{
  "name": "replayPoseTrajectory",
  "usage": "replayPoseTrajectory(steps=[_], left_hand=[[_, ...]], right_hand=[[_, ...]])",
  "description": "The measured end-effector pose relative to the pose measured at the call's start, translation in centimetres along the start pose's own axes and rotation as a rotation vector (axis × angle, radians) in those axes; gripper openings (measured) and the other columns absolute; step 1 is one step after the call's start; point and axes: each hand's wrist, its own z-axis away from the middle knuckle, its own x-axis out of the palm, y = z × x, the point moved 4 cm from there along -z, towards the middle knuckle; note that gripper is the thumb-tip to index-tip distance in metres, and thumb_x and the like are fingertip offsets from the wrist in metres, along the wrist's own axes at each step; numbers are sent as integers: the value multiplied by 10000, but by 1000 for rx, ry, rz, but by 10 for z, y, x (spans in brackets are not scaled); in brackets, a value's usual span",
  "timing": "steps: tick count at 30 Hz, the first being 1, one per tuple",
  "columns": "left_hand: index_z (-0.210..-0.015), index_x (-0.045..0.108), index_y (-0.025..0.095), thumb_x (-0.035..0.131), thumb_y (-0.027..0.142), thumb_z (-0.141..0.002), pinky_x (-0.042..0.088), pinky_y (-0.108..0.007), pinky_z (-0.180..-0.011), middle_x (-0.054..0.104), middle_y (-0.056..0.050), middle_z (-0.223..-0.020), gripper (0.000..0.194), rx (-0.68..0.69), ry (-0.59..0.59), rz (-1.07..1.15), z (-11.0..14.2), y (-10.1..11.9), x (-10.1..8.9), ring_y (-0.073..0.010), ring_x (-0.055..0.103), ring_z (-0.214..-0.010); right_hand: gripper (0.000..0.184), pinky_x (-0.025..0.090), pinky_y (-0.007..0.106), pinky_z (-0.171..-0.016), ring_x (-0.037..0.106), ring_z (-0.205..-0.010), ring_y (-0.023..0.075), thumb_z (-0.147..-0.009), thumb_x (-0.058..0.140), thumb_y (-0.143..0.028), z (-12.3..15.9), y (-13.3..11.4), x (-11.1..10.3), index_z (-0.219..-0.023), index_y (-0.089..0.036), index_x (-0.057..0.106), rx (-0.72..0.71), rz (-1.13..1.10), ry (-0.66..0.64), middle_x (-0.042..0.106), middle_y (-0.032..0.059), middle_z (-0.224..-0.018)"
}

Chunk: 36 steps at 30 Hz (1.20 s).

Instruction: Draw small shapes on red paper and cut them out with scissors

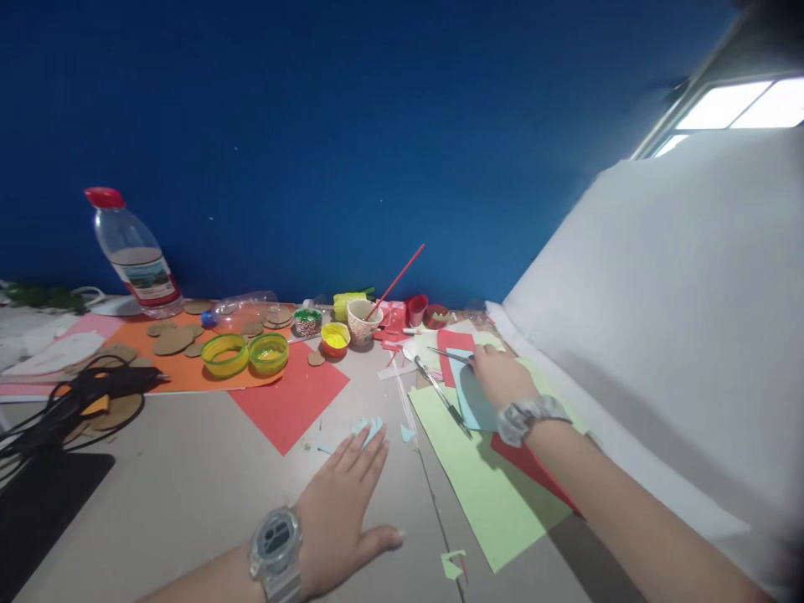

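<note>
My left hand (342, 511), with a clear watch on its wrist, lies flat on the table with fingers spread. Its fingertips rest on small light-blue paper scraps (369, 431). Farther off at the right, my right hand (502, 377) is closed around what look like scissors (450, 355), their thin blades pointing left; the handles are hidden in my grip. Beneath that hand lie a light-blue paper sheet (472, 398) and red paper, over a light-green sheet (496, 511). A black-and-clear pen (443, 398) lies just left of the blue sheet.
At the back stand a patterned cup (364, 323) holding a red stick, a small pot of yellow (335, 340) and two green-yellow rings (224, 355). A bottle (141, 264), cardboard discs (172, 340) and a black cabled tool (119, 381) are on the left. White sheeting (678, 318) rises at the right.
</note>
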Motion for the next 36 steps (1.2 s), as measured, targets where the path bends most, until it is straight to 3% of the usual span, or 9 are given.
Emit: replayPoseTrajectory(steps=[4, 9, 14, 18, 20, 23, 25, 30, 36], left_hand=[[-1490, 238, 124, 335, 663, -898, 208, -490, -1160, 141, -110, -1561, 807, -34, 21, -36, -7, -15, -6, -305, 165, -1441], [-1468, 280, 72, 404, 657, -871, 231, -510, -1148, 165, -140, -1545, 845, -133, 59, -107, -3, -8, -4, -339, 185, -1432], [-1473, 298, 121, 468, 647, -836, 229, -567, -1122, 163, -136, -1547, 843, -108, 154, -172, 0, 4, 17, -379, 199, -1421], [-1459, 360, 209, 489, 650, -817, 209, -666, -1063, 309, -120, -1519, 790, -92, 223, -221, -3, -3, 31, -442, 293, -1368], [-1435, 411, 211, 497, 655, -812, 258, -660, -1026, 414, -132, -1468, 770, -65, 228, -252, -5, -7, 33, -452, 378, -1315], [-1367, 510, 243, 468, 429, -925, 355, -553, -960, 551, -96, -1369, 481, -10, 267, -361, -8, -9, 29, -380, 525, -1201], [-1326, 549, 268, 424, 273, -957, 367, -495, -931, 592, -63, -1329, 390, 20, 293, -413, -9, -7, 26, -328, 575, -1137], [-1326, 544, 262, 414, 277, -961, 348, -513, -916, 603, -64, -1311, 388, 1, 371, -426, -9, -2, 21, -344, 587, -1083], [-1380, 488, 160, 408, 603, -886, 304, -587, -966, 549, -141, -1351, 668, 12, 252, -230, -8, 3, 20, -440, 492, -1173]], right_hand=[[287, 432, 316, -671, 627, -801, 235, -891, 539, -429, 6, -28, 17, -852, -155, 617, -95, -90, -115, 665, 110, -857], [260, 306, 281, -551, 496, -544, 166, -816, 554, -302, 13, -42, 29, -593, -200, 469, -106, -296, -198, 480, -5, -509], [299, 346, 255, -539, 407, -518, 129, -881, 419, -458, 12, -84, 22, -700, -227, 361, -209, -735, -207, 365, -66, -576], [421, 415, 258, -500, 490, -515, 137, -929, 259, -580, 22, -140, 39, -780, -224, 428, -318, -1048, -341, 475, -25, -631], [391, 449, 260, -528, 542, -569, 146, -919, 348, -578, 27, -157, 52, -869, -220, 499, -369, -1132, -401, 543, -2, -689], [310, 394, 226, -467, 473, -484, 114, -858, 550, -515, 29, -160, 71, -798, -214, 513, -336, -1271, -430, 502, -43, -597], [302, 353, 214, -440, 434, -445, 98, -842, 595, -461, 27, -155, 79, -719, -209, 484, -299, -1239, -391, 473, -59, -562], [280, 368, 223, -468, 460, -471, 112, -885, 523, -394, 23, -152, 87, -689, -215, 436, -305, -1066, -372, 477, -58, -545], [289, 331, 217, -493, 385, -515, 105, -887, 513, -356, 20, -156, 85, -662, -212, 404, -348, -957, -306, 411, -68, -550]])
